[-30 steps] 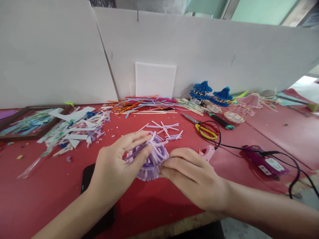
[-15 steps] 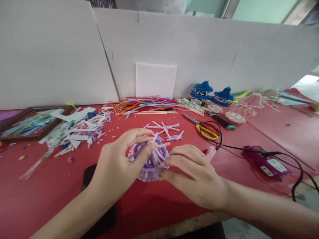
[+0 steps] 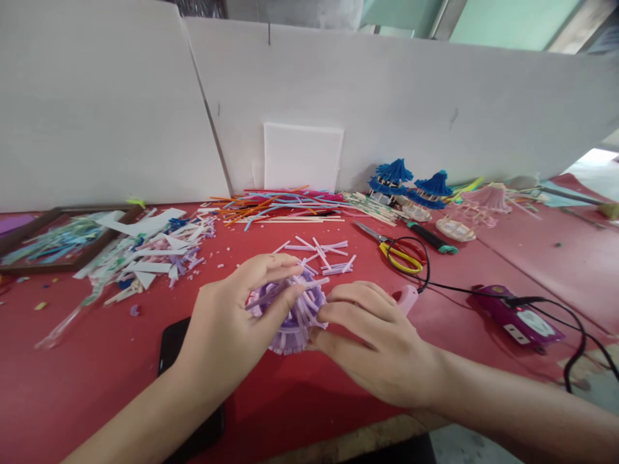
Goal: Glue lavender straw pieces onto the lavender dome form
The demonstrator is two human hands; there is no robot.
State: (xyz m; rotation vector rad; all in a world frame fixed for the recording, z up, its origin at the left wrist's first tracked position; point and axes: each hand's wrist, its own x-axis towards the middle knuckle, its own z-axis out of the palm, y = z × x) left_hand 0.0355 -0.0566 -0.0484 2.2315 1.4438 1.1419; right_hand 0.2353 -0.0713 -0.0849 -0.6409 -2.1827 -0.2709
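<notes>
- While the left hand (image 3: pixel 236 309) pinches a few strips near the top of the purple model (image 3: pixel 297 325) between thumb and fingers, the right hand (image 3: pixel 377 345) holds the model's right edge with bent fingers and thumb drawn together, its exact fingertip contact partly hidden.
- The purple model sits between both hands, over the front part of the red counter (image 3: pixel 275 412); whether its base touches the surface, I cannot tell.
- Its lower rim is a fringe of short pale-purple pieces, and longer strips cross above a darker purple ring.
- Loose purple strips (image 3: pixel 322 252) lie just behind the model, some crossing each other.
- A black phone (image 3: pixel 171 345) lies partly beneath the left forearm.
- Just beyond the right hand shows a pink handle (image 3: pixel 409 298), near a looped black cable (image 3: pixel 449 285).
- Yellow-and-red-handled scissors (image 3: pixel 401 259) lie farther back, beside a black tool handle with a green end (image 3: pixel 432 237).
- To the right rests a purple power strip (image 3: pixel 517 316).
- Along the back are coloured sticks (image 3: pixel 280 206), two blue-roofed models (image 3: pixel 391 175) and a pink model (image 3: pixel 486 196).
- At left, mixed scraps (image 3: pixel 162 248) spread beside a brown frame (image 3: pixel 77 263).
</notes>
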